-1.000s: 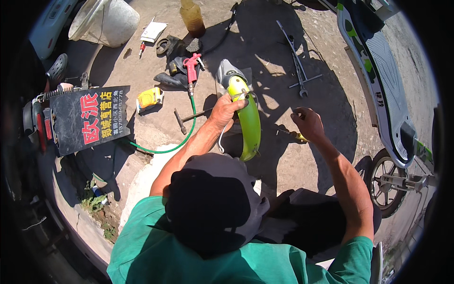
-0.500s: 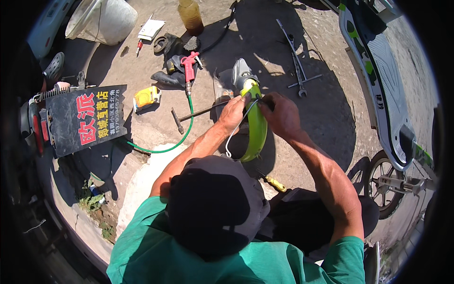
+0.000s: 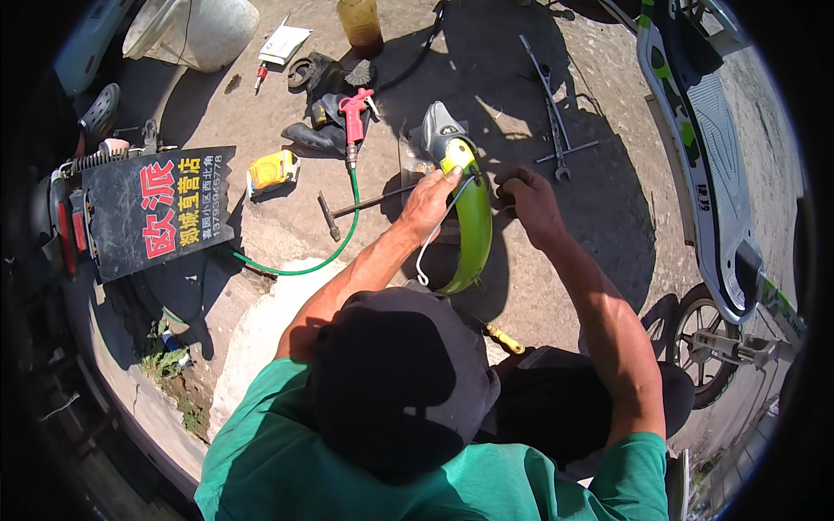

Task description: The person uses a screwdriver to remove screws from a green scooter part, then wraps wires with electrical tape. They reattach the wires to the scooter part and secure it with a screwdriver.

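A bright green curved mudguard (image 3: 473,230) with a grey tip piece (image 3: 440,122) stands in front of me. My left hand (image 3: 426,207) grips its upper part from the left, with the thumb lying near the yellow-green end. A thin white cable (image 3: 433,233) runs from the mudguard's upper part down past this hand. Just to the right, apart from the mudguard, is my right hand (image 3: 532,208). Its fingers are curled together, and whatever they may hold is too small and shaded to make out. Close to my left hand lies a T-handle wrench (image 3: 373,203).
A red air gun (image 3: 354,117) on a green hose (image 3: 347,234) lies left of centre, near a yellow tape measure (image 3: 273,170). Wrenches (image 3: 556,130) lie at the far right, beside a scooter deck (image 3: 712,130). A yellow-handled screwdriver (image 3: 505,339) is near my knee.
My right hand has drawn back to the right, off the mudguard, leaving a gap. My left hand keeps its hold. The whole view has shifted slightly.
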`<move>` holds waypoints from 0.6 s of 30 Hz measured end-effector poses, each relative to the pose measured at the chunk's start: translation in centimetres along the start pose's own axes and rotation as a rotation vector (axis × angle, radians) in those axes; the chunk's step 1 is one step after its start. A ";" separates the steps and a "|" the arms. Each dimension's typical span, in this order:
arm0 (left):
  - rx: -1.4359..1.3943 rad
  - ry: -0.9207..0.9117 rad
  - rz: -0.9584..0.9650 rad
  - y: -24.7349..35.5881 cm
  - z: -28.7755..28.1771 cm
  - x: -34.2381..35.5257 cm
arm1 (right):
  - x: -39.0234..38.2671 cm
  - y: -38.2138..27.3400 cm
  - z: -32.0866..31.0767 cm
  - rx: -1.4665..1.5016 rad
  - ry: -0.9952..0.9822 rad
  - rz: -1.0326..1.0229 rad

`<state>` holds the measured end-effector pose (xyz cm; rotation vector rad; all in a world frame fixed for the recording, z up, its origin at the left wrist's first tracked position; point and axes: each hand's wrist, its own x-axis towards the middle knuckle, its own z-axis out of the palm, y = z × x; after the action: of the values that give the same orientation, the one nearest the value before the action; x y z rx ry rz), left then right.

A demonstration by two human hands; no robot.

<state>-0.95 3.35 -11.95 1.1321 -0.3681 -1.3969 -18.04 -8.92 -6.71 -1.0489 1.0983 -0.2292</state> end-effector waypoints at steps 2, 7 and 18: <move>-0.023 -0.007 0.034 0.3 0.5 -0.2 | 0.2 1.0 -0.3 0.059 0.059 0.046; -0.105 0.044 0.049 1.2 2.0 -0.5 | 0.9 4.8 -0.8 0.015 -0.009 0.066; -0.297 0.147 -0.129 -0.2 0.4 1.0 | -2.3 4.8 3.1 -0.586 -0.197 -0.095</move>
<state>-1.18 2.35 -12.25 1.0181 0.0194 -1.4160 -18.19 -3.22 -8.86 -1.6099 0.9558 0.1327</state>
